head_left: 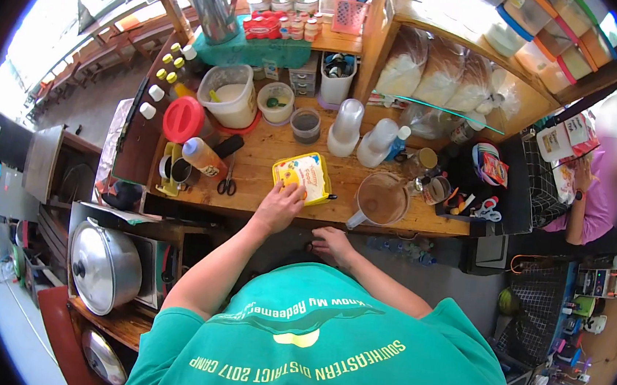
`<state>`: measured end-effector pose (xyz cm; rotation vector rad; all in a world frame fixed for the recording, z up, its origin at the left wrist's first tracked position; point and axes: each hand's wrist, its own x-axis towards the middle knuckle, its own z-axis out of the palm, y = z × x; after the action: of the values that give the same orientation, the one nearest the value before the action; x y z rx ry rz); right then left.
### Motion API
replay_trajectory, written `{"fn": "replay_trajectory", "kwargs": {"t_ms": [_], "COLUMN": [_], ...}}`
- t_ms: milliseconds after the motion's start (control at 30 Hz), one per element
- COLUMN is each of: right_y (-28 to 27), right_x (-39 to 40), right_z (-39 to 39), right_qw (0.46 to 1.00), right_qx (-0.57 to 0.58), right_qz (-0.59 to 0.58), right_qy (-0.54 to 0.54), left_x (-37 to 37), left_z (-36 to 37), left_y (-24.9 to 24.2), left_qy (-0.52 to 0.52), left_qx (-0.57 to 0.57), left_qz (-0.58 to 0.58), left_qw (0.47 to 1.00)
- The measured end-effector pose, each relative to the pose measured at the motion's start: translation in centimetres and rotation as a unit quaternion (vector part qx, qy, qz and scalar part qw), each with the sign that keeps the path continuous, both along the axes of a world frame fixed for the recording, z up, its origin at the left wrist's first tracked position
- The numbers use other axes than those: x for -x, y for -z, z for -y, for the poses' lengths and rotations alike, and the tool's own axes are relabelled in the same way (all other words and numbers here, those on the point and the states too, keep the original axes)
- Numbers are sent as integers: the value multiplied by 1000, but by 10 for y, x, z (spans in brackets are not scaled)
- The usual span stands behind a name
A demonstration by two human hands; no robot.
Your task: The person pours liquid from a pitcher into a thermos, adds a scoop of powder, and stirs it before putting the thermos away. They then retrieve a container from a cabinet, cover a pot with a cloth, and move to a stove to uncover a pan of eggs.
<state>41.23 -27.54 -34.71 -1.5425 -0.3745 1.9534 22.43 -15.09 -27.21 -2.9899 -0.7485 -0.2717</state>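
My left hand (pixel 281 208) is at the near left edge of a yellow square tub (pixel 305 177) with a printed white top, its fingers curled over the edge. A dark-tipped pen or marker (pixel 332 196) lies at the tub's right corner. My right hand (pixel 334 246) is off the counter's front edge, fingers stretched apart, holding nothing. Right of the tub stands a clear jug of brown liquid (pixel 383 199), its handle toward me. Black-handled scissors (pixel 228 182) and a squeeze bottle of orange sauce (pixel 205 158) lie or stand to the left.
Behind the tub are a dark-filled container (pixel 305 125), stacked clear cups (pixel 346 127) and a large white-filled container (pixel 229 97). A red-lidded jar (pixel 185 121) is at left. A big metal pot (pixel 105 266) stands lower left. A person in a pink shirt (pixel 599 185) is at right.
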Motion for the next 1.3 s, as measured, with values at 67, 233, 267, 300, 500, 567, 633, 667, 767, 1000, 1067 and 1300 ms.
{"fn": "replay_trajectory", "kwargs": {"t_ms": [67,233,267,300,500,567,633,667,767,1000,1067,1300], "right_y": [1,-8,-11,-15,-5,-3,2,5,10,42,52,14], "right_x": [-5,0,3,6,27,31,36,38,43,53,59,62], "right_z": [8,1,-5,-13,-54,-61,-65,-67,-72,-87,-90,-72], "right_qw": [1000,997,997,997,994,993,989,988,988,951,923,867], "right_qx": [-2,-33,-33,-46,-61,-60,-49,-49,-73,-78,-90,-93], "right_qz": [-18,-33,-34,-30,-32,-40,-61,-61,29,238,310,446], "right_qy": [10,58,61,63,91,98,126,134,136,179,211,203], "left_x": [-4,-2,-2,-1,-9,-12,-13,-14,-21,-16,-5,34], "left_z": [0,-4,-6,-7,-11,-15,-21,-28,-53,-99,-99,-71], "left_y": [2,5,5,6,9,0,-16,-11,5,15,18,38], "left_qy": [13,11,14,17,12,18,22,30,-189,-267,-256,-251], "left_qx": [27,33,33,44,74,83,117,119,53,303,302,332], "left_qz": [-27,-50,-51,-49,-43,-44,63,61,163,39,38,43], "left_qw": [999,998,998,998,996,995,991,991,967,914,918,908]}}
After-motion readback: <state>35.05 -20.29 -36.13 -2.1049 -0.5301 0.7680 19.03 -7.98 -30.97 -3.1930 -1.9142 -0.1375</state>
